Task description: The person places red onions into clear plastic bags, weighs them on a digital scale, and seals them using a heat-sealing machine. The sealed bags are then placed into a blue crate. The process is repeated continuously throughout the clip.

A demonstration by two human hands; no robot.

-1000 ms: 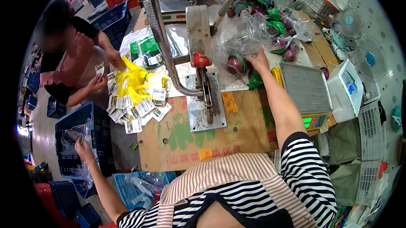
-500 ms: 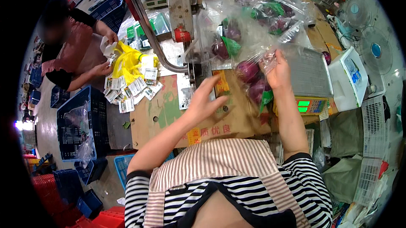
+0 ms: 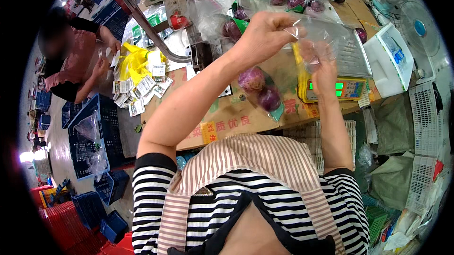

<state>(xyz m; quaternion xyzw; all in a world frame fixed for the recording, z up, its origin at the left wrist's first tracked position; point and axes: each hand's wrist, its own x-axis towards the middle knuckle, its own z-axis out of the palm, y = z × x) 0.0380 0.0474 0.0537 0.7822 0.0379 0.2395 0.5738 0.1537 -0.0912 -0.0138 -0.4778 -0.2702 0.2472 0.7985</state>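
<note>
My left hand [image 3: 270, 35] is closed in a pinch on the edge of a clear plastic bag [image 3: 326, 32], above the scale's near left corner. My right hand [image 3: 323, 68] grips the same film from the other side, its fingers showing blurred through it. Below and between my arms, a clear bag of red onions [image 3: 268, 98] with a green part lies on the cardboard-covered table [image 3: 227, 125]. Whether the film in my hands joins that bag cannot be made out. Just beyond my hands is a digital scale [image 3: 352, 56] with a metal tray and lit green display.
A metal bag-sealing stand [image 3: 176, 21] rises left of my left arm. Several bagged onions [image 3: 298, 0] lie at the back. Yellow netting with labels [image 3: 137, 68] sits at the left, near a co-worker [image 3: 78, 54]. A white foam box [image 3: 391, 58] stands right of the scale.
My left hand has swung up and right from the sealing stand and taken hold of the film. The onion bag, earlier hanging by my right hand, now lies on the table further left.
</note>
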